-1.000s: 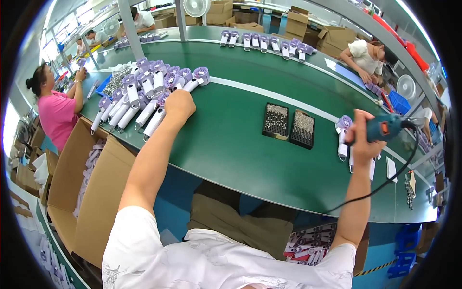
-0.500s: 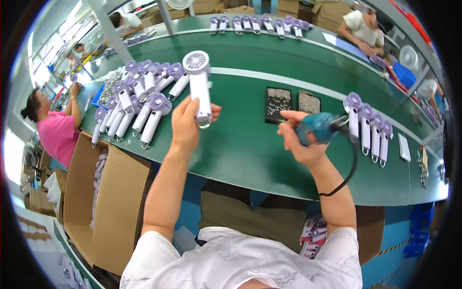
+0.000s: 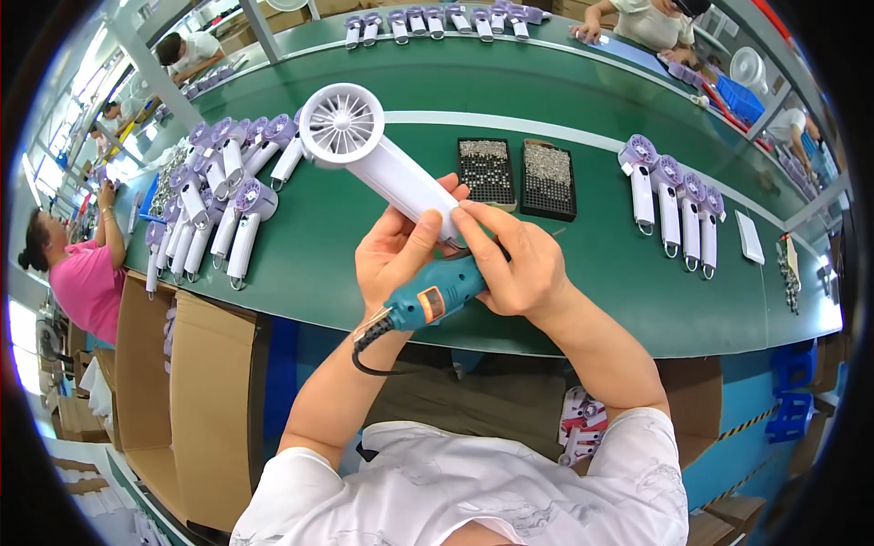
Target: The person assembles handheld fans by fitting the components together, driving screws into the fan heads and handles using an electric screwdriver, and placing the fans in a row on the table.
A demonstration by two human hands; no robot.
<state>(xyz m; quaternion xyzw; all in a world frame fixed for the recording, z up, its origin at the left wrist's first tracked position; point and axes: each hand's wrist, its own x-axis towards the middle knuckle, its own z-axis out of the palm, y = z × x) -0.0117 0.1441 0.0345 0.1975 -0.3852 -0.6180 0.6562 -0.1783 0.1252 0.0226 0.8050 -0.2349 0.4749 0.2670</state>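
Note:
A white handheld fan with a round lilac-white grille is tilted up and to the left in front of me. My left hand is closed around the lower end of its handle. Close against it, my right hand grips a teal electric screwdriver, its fingertips at the handle's bottom end. The screwdriver lies slanted under both hands, its black cable end by my left wrist. A thin bit pokes out past the right hand, pointing away from the fan.
Two black trays of small metal parts sit beyond my hands. Several fans lie heaped at left and in a row at right. A cardboard box stands below the table's left edge. Other people sit around the green table.
My right hand has brought the screwdriver left to the fan, swinging its cable end toward my left wrist. The fan has come closer and tilted left, and both hands now meet at its handle end.

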